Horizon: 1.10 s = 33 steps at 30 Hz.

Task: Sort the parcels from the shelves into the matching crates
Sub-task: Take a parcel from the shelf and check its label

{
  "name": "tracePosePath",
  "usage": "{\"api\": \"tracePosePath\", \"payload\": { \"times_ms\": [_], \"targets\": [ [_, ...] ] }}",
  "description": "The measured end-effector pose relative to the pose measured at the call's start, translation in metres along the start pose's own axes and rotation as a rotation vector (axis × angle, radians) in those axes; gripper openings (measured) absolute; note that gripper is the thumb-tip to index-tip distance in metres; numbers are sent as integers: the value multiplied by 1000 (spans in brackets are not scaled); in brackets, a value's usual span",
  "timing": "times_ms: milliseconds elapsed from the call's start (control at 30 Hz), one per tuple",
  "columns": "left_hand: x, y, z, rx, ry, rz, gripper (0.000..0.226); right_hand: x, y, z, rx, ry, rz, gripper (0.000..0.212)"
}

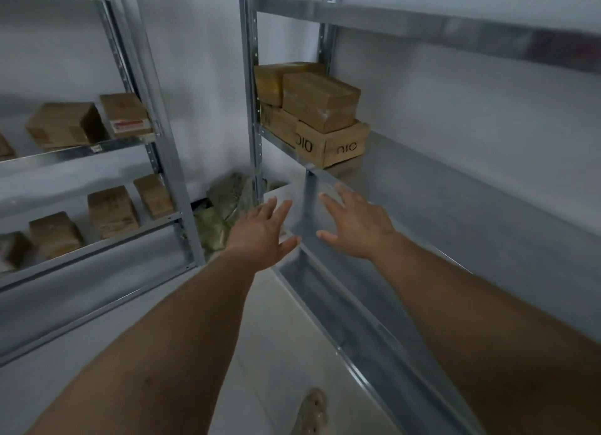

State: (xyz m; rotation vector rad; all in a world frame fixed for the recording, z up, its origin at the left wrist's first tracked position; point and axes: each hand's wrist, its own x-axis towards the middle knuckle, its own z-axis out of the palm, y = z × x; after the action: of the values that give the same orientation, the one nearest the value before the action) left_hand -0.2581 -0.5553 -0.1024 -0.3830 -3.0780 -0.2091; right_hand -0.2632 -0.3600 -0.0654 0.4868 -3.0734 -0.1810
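Before shelf point(455, 207), left hand point(260, 233), right hand point(357, 229) outstretched, empty

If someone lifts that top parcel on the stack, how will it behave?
Probably stiff: the top parcel keeps crisp box edges. Its shiny tape wrap could feel slippery. It sits skewed on the printed box, so a push might slide it off.

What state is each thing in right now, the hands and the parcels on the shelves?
left hand: open, fingers spread, holding nothing.
right hand: open, fingers spread, holding nothing.
stacked parcels: piled at the far end of the right shelf, untouched.
left-rack parcels: standing on two shelves, untouched.
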Motion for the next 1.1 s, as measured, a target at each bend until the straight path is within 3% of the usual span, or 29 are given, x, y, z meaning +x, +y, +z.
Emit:
{"api": "tracePosePath", "payload": {
  "times_ms": [333, 533, 1100],
  "targets": [
    [183, -32, -30, 59, 54, 84, 76, 153, 71, -14, 43, 113, 125, 64],
    [288, -32, -57, 62, 145, 122, 73, 234, 122, -31, 72, 156, 199, 68],
    [442, -81, -101, -19, 233, 268, 54, 326, 141, -46, 135, 153, 561, 64]
  ]
}}
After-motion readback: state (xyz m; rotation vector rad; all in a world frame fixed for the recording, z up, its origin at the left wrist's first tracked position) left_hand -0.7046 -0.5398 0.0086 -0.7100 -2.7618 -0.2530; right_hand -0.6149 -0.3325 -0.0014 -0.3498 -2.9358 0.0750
